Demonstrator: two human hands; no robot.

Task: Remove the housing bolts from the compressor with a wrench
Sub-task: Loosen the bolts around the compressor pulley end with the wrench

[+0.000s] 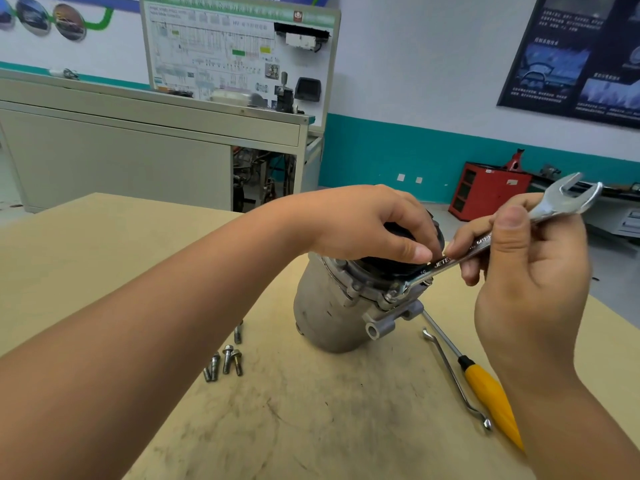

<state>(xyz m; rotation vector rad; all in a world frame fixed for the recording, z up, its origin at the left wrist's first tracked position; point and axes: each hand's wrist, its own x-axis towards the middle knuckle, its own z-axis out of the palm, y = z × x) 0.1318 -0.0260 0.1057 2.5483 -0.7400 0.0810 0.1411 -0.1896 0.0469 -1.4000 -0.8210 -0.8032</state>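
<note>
Readable text: wrench and wall board only
Wrench (pixel 450 260) shank is stamped "JETE…", the rest covered, with "12" near the end seated on the bolt. Training board (pixel 239 46) shows "HV" in its top centre. Small print on the board and the dark poster (pixel 581 53) is too blurred to read.

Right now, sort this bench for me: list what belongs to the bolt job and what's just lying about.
Part of the job: compressor, held by the left hand; wrench, gripped by the right hand, its end on a flange bolt; loose bolts on the table.
Lying about: yellow-handled screwdriver; thin bent metal rod beside it.
</note>
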